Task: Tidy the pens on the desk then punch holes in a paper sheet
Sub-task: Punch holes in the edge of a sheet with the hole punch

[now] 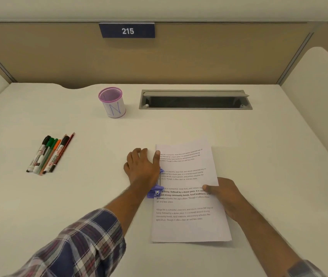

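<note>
The white desk (79,196) fills most of the view, closed in by tan partition panels (199,60). A dark blue plate reading 215 (127,31) is fixed at the top of the rear panel. A grey cable tray (195,99) with its flap raised is set into the desk surface near the back, right of centre.

The printed paper sheet (187,226) lies on the near half of the desk, right of centre, long edge running away from the person, text side up. Its left edge is inserted into a purple hole punch (155,191), which is mostly hidden beneath the left hand.

The left hand (141,168), in a plaid sleeve (75,246), rests palm down over the punch; fingers lie close together on the desk beyond it, thumb splayed out and touching the sheet's left edge. The right hand (225,194) holds the sheet's right edge, thumb on top of the paper; the fingers are hidden beneath the sheet, so I cannot tell their arrangement.

A pink mesh pen cup (112,102), wrapped in white paper marked with blue lettering, stands upright near the back, left of the tray. It appears to hold no pens.

The pens (49,154), markers and pencils lie side by side in a tight bundle on the desk's left, well apart from the cup.
</note>
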Demonstrator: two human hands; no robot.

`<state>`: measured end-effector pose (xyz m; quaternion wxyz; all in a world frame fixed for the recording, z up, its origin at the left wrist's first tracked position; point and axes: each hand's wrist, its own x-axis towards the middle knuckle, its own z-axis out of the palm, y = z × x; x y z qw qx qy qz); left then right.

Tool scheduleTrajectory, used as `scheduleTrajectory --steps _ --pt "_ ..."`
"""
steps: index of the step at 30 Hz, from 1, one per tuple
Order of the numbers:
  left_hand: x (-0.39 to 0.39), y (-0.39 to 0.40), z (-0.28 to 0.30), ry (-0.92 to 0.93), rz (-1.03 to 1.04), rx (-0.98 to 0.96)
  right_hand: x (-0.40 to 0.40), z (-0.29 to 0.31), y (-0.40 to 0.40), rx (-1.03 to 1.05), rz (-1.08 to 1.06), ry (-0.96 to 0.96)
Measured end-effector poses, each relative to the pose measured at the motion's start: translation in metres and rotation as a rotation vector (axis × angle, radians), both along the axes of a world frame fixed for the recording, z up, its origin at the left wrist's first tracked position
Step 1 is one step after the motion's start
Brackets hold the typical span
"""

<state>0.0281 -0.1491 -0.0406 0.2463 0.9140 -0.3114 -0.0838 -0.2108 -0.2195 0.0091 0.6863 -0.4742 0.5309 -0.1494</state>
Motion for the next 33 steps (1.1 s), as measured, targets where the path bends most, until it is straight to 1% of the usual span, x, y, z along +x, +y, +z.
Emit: scheduleTrajectory --steps 9,19,25,33 --pt "0.001 0.000 -0.006 -0.029 0.021 -0.023 0.000 -0.008 -0.003 0.000 0.004 0.018" --pt "0.000 0.001 -0.006 -0.025 0.032 -0.039 0.000 -0.008 -0.005 0.019 0.015 -0.005" --pt "0.001 0.004 -0.012 -0.153 -0.017 0.002 -0.001 -0.009 -0.005 0.022 0.017 -0.008" --pt "0.001 0.004 -0.013 -0.146 -0.006 -0.012 0.001 -0.006 -0.004 0.020 0.014 0.005"
